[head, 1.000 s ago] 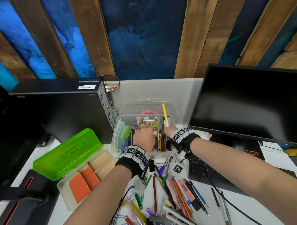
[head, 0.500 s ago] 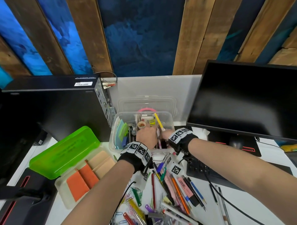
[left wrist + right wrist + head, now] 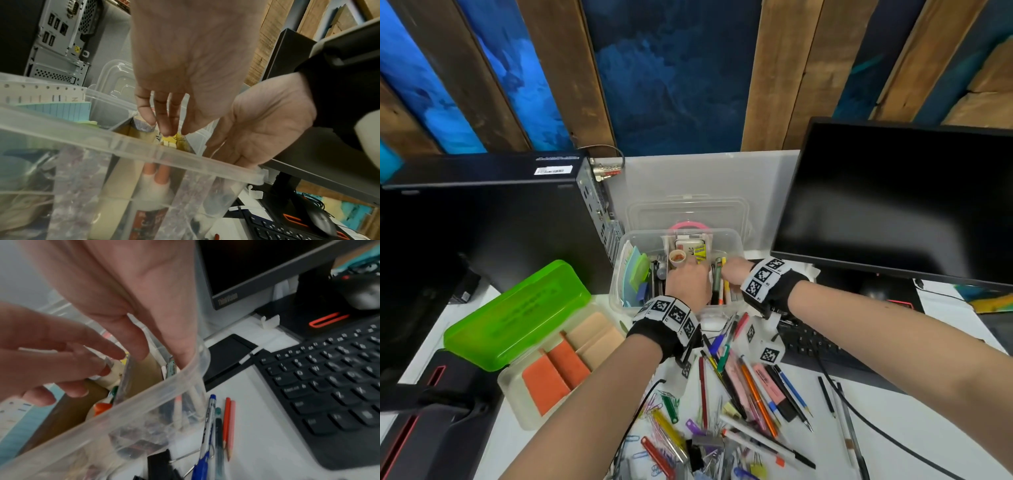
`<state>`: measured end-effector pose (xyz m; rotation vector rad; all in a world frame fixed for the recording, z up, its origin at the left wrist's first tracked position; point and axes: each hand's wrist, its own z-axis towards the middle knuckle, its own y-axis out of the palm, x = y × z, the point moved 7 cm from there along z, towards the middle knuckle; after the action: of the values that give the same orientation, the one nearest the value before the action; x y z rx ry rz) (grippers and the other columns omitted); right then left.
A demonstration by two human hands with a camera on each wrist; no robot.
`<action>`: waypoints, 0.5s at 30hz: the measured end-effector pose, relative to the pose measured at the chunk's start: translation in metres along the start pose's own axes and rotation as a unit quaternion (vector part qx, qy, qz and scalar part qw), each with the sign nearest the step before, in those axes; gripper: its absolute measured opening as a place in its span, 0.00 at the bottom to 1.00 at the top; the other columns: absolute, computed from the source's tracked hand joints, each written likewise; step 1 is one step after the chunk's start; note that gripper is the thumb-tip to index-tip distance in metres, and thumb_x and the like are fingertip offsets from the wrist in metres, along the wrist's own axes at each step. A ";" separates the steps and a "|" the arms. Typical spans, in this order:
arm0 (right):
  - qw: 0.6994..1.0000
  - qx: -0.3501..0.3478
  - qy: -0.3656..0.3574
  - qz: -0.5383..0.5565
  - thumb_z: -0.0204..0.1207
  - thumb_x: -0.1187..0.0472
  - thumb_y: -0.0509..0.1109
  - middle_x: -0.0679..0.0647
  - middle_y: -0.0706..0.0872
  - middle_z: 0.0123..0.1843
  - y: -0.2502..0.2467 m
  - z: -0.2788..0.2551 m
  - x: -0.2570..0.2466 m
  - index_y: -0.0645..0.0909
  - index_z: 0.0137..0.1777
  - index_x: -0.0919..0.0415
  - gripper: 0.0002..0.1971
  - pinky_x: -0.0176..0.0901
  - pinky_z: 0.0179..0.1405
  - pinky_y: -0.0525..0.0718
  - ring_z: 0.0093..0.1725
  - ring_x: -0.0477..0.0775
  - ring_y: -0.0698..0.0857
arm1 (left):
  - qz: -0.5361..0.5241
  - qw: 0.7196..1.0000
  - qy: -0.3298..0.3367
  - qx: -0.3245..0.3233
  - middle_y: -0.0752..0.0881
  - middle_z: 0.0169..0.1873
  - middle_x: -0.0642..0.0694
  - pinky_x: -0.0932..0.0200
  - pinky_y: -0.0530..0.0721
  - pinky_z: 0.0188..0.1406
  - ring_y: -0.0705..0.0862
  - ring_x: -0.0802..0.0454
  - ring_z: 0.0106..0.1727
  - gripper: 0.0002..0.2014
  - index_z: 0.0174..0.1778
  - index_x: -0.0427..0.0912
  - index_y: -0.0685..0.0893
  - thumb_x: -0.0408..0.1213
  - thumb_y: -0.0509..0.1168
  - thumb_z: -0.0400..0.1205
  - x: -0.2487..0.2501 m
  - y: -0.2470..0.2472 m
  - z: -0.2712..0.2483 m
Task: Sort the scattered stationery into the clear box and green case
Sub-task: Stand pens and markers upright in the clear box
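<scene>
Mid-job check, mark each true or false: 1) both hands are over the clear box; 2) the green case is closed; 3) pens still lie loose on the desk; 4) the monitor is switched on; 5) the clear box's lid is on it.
1) True: the left hand and right hand both reach into the clear box.
2) False: the green case lies open, orange pads inside.
3) True: loose pens lie scattered below the box.
4) False: the monitor is dark.
5) False: the lid stands behind the open box.

Bright even light; blurred, edge-warped wrist views
</scene>
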<state>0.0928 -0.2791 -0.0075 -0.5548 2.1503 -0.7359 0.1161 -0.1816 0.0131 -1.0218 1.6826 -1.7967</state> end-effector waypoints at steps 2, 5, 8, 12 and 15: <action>0.993 0.006 -0.041 0.114 0.77 0.72 0.56 0.62 0.82 0.36 -0.001 -0.005 -0.004 0.79 0.38 0.65 0.12 0.43 0.37 0.79 0.43 0.59 0.82 | -0.032 0.998 0.013 0.042 0.80 0.59 0.40 0.47 0.80 0.48 0.84 0.39 0.56 0.14 0.63 0.42 0.79 0.37 0.58 0.83 0.005 -0.006 -0.007; 0.979 0.010 -0.104 0.176 0.78 0.73 0.56 0.58 0.85 0.34 -0.011 -0.025 0.007 0.83 0.44 0.61 0.14 0.37 0.31 0.84 0.32 0.53 0.85 | -0.064 0.991 0.035 0.110 0.86 0.48 0.44 0.52 0.81 0.39 0.86 0.43 0.46 0.11 0.56 0.44 0.81 0.43 0.57 0.84 0.015 -0.012 -0.028; 0.961 0.044 -0.110 0.248 0.81 0.68 0.62 0.59 0.84 0.34 -0.024 -0.047 0.037 0.82 0.45 0.65 0.08 0.41 0.32 0.88 0.31 0.55 0.85 | -0.099 0.984 0.066 0.132 0.85 0.32 0.49 0.59 0.76 0.29 0.84 0.48 0.33 0.10 0.42 0.46 0.80 0.47 0.59 0.83 0.028 -0.002 -0.051; 0.989 0.010 -0.020 0.149 0.81 0.64 0.63 0.58 0.84 0.33 -0.004 -0.069 0.111 0.79 0.41 0.63 0.08 0.42 0.27 0.86 0.30 0.55 0.85 | -0.076 0.985 0.154 0.013 0.85 0.36 0.50 0.56 0.81 0.36 0.84 0.50 0.38 0.12 0.43 0.46 0.79 0.47 0.55 0.85 0.063 0.043 -0.074; 0.987 -0.027 0.089 -0.131 0.80 0.57 0.62 0.61 0.87 0.50 0.012 -0.086 0.172 0.81 0.54 0.65 0.13 0.46 0.46 0.87 0.48 0.60 0.88 | -0.050 0.980 0.180 -0.062 0.83 0.51 0.45 0.52 0.82 0.48 0.82 0.47 0.53 0.10 0.53 0.43 0.79 0.43 0.55 0.85 0.081 0.078 -0.084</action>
<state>-0.0799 -0.3447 -0.0619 -0.8394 2.2927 -0.9011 -0.0102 -0.2018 -0.0442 -0.8838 2.0096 -2.0621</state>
